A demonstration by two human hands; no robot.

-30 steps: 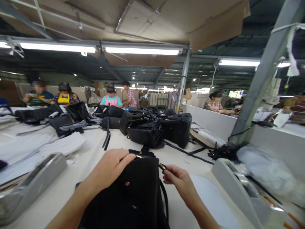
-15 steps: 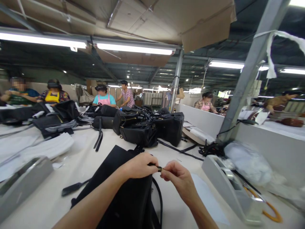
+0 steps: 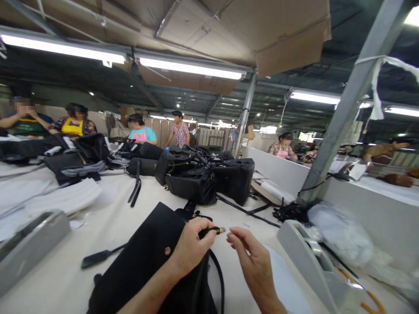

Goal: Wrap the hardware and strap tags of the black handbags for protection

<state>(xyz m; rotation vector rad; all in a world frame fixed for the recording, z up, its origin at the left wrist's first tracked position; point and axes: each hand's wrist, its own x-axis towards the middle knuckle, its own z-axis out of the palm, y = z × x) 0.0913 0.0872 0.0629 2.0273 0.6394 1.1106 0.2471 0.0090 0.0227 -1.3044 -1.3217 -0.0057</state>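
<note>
The left hand (image 3: 192,244) is pinching a gold-tipped tab (image 3: 221,230) over the black bag (image 3: 137,257), the right hand (image 3: 253,257) hovering just beside it, narrowly parted.

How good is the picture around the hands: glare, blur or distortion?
Head view: tube lights glare white; head view: the black bag is too dark for fine texture; head view: the near pillar leans, perhaps lens distortion; head view: left hand and right hand show clear outlines, but the gold-coloured tip is too small for detail.
</note>
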